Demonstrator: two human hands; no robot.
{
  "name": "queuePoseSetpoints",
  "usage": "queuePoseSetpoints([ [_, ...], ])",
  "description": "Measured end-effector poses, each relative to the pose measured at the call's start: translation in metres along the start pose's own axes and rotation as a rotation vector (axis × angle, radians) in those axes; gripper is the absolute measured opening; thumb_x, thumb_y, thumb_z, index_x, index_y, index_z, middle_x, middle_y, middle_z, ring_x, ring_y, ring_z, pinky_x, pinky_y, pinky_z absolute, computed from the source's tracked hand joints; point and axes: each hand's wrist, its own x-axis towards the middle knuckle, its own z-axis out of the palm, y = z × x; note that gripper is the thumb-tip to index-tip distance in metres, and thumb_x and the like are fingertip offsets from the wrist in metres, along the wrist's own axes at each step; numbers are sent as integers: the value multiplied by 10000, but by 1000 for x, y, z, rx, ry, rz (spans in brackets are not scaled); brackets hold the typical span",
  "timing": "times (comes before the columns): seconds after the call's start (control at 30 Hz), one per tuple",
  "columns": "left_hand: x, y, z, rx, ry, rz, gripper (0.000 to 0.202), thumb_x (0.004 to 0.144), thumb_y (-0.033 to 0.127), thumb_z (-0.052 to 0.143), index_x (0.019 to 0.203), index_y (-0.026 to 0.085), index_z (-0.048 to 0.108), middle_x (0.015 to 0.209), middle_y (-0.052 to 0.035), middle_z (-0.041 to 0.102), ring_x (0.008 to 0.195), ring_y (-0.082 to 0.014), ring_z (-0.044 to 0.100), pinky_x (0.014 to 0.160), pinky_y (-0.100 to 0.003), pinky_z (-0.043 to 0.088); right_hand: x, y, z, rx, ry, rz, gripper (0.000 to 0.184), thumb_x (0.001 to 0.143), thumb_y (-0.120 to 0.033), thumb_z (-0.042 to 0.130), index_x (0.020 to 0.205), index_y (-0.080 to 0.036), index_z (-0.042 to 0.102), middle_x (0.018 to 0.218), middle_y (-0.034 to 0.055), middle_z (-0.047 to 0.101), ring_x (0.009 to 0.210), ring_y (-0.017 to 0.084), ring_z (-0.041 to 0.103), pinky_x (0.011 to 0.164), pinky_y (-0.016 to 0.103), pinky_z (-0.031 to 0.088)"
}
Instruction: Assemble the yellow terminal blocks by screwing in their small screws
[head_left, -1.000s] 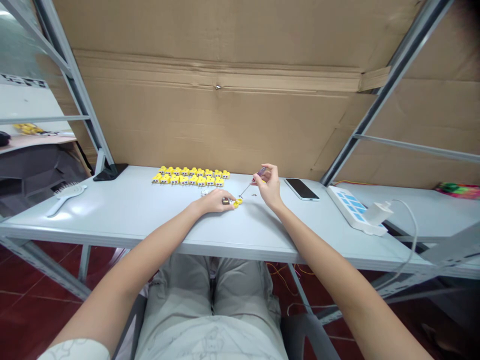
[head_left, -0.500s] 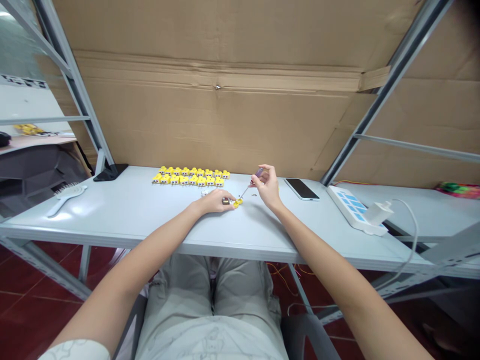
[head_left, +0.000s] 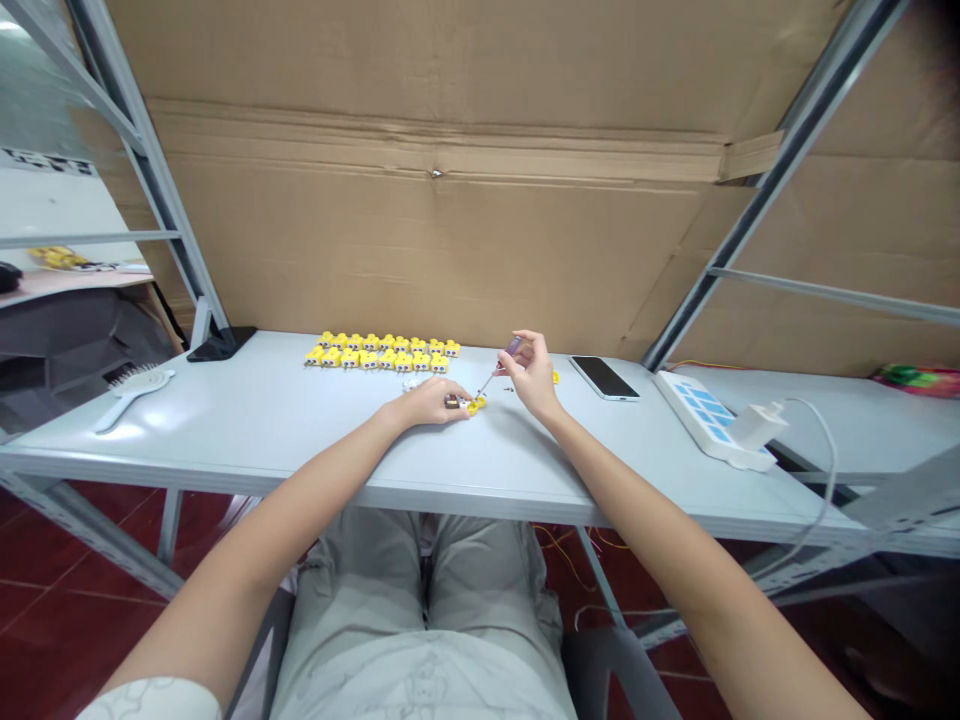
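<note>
My left hand [head_left: 435,402] rests on the tabletop, its fingers closed round a small yellow-and-white plastic piece [head_left: 475,405] with a dark part at one end. In my right hand [head_left: 534,378] is a screwdriver [head_left: 513,347] with a purplish handle, held at a slant. Its thin shaft points down and left, with the tip at the yellow piece. Whether the tip sits in a screw is too small to tell. A few tiny dark bits, perhaps screws [head_left: 508,389], lie just right of the tip. Another yellow piece [head_left: 556,378] shows partly behind my right wrist.
Two rows of small yellow pieces [head_left: 369,360] stand at the back of the table [head_left: 262,430]. A small whitish item [head_left: 409,384] lies behind my left hand. A phone [head_left: 604,379] and a power strip [head_left: 712,420] are at right, a hairbrush [head_left: 135,392] at left. Cardboard [head_left: 420,240] walls the back.
My right hand and the screwdriver have shifted slightly left, uncovering more of the yellow piece behind the wrist. My left hand stays in place with its piece.
</note>
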Motion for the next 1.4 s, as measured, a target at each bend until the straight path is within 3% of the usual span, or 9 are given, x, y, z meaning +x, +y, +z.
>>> queuePoseSetpoints([
  [1.0, 0, -1, 1, -2, 14, 13, 303, 815, 309, 689, 1071, 153, 732, 1048, -101, 739, 873, -199, 688, 799, -258, 495, 2, 2, -1, 1, 58, -10, 448, 752, -450, 661, 1096, -264, 442, 752, -55, 534, 635, 142, 620, 550, 338, 621],
  [1.4, 0, -2, 1, 5, 10, 19, 300, 822, 317, 680, 1077, 168, 734, 1052, -93, 739, 881, -199, 682, 803, -257, 489, 1, -1, -2, -1, 22, -38, 466, 762, -480, 662, 1128, -267, 466, 733, -56, 525, 634, 142, 619, 563, 338, 621],
])
